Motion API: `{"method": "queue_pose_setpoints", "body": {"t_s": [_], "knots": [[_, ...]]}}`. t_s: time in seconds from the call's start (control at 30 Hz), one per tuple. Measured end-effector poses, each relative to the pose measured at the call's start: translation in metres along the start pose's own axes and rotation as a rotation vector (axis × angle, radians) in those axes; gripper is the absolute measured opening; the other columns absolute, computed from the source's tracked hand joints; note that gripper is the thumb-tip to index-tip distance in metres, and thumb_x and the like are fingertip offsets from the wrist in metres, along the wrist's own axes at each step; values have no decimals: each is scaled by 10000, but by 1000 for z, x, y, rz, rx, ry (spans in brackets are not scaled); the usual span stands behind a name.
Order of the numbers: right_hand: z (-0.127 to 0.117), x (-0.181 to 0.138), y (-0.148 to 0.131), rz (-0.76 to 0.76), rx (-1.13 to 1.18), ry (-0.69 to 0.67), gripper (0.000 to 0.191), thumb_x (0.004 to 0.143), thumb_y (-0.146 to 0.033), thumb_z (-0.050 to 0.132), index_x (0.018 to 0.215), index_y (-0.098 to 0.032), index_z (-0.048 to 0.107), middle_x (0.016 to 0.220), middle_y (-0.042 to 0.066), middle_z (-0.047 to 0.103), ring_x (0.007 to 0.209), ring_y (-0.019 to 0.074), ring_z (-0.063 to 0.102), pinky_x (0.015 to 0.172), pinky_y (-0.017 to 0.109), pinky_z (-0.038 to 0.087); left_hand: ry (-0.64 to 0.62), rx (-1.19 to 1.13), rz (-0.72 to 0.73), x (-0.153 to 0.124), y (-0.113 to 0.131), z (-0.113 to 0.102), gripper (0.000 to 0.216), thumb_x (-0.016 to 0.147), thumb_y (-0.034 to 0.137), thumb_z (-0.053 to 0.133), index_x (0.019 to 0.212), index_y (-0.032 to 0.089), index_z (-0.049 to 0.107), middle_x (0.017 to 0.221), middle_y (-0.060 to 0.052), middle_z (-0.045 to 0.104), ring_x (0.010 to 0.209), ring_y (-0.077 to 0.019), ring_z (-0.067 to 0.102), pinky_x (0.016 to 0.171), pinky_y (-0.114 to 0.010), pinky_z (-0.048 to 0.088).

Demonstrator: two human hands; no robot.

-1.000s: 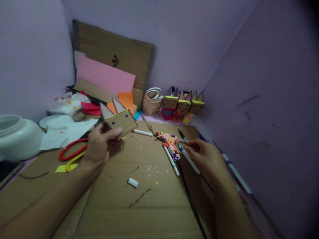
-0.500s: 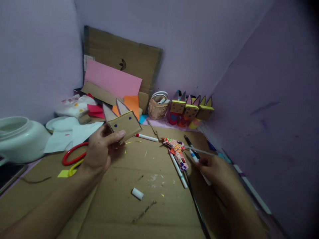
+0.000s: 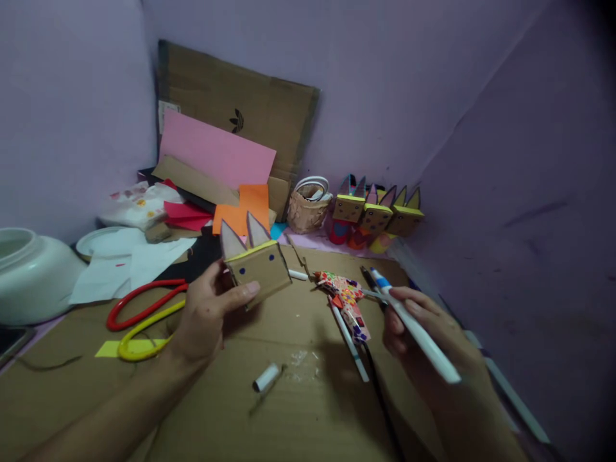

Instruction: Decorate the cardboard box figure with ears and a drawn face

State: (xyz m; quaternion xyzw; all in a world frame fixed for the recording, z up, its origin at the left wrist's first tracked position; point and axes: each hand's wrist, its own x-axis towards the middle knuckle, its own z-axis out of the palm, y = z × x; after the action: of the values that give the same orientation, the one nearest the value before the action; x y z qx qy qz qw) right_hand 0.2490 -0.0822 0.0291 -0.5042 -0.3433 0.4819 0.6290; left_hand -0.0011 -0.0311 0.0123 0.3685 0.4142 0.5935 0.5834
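My left hand (image 3: 209, 311) grips a cardboard animal head (image 3: 262, 273) by its lower left corner, thumb across the front. The head has two pointed grey ears, a yellow strip along the top and two dark blue dots. Between the fingers of my right hand (image 3: 423, 327) is a white marker with a blue band (image 3: 416, 333), held above the cardboard sheet (image 3: 226, 410). Just left of that hand lies a glue gun (image 3: 344, 298) with a colourful pattern, a glue stick in its back. Another white marker (image 3: 350, 343) lies against the glue gun's handle.
Red and yellow scissors handles (image 3: 144, 305) lie left of my left hand. Three finished animal figures (image 3: 378, 215) stand at the back beside a small basket (image 3: 309, 208). A white pot (image 3: 38, 276) is at the far left. A white cap-like piece (image 3: 265, 377) lies in front.
My right hand has lifted the blue-banded marker off the cardboard. My left hand has shifted slightly right and down in view with the cardboard head, now turned more upright.
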Motion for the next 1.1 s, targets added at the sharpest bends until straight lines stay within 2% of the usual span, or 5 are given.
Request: {"method": "queue_pose_setpoints", "body": {"t_s": [0.23,0.4,0.57,0.8,1.1], "knots": [[22,-11,26,-7,219,-261,245,658,-343,753,880,-241,747,646,34,707,545,170,650,522,270,530,-250,70,-134,-5,-15,1,554,645,274,782,1149,171,576,1063,-91,712,990,-287,661,840,-392,530],[27,-21,36,-196,158,-163,209,782,-438,722,866,-248,744,511,-2,655,447,126,588,457,216,473,-336,153,-207,-11,-17,9,527,623,255,748,1113,154,579,1003,-91,719,946,-279,656,805,-374,514],[38,-26,35,-348,41,82,268,721,-459,783,796,-205,743,459,-25,610,429,97,545,466,205,435,-408,156,-246,-10,-20,11,610,620,246,736,1191,174,534,1004,-68,715,1007,-283,640,896,-402,483],[67,-16,41,-291,37,-90,176,815,-378,701,839,-212,645,539,-43,616,483,111,562,487,222,442,-412,121,-232,-6,-26,9,558,624,229,747,1151,239,564,1035,-39,715,1038,-295,635,915,-403,477],[54,-26,66,-362,-181,-137,124,843,-298,662,798,-226,571,606,-28,643,523,133,612,493,227,478,-415,241,-235,-8,-26,10,421,651,205,723,1046,211,577,922,-36,714,953,-279,644,858,-395,488]]}}
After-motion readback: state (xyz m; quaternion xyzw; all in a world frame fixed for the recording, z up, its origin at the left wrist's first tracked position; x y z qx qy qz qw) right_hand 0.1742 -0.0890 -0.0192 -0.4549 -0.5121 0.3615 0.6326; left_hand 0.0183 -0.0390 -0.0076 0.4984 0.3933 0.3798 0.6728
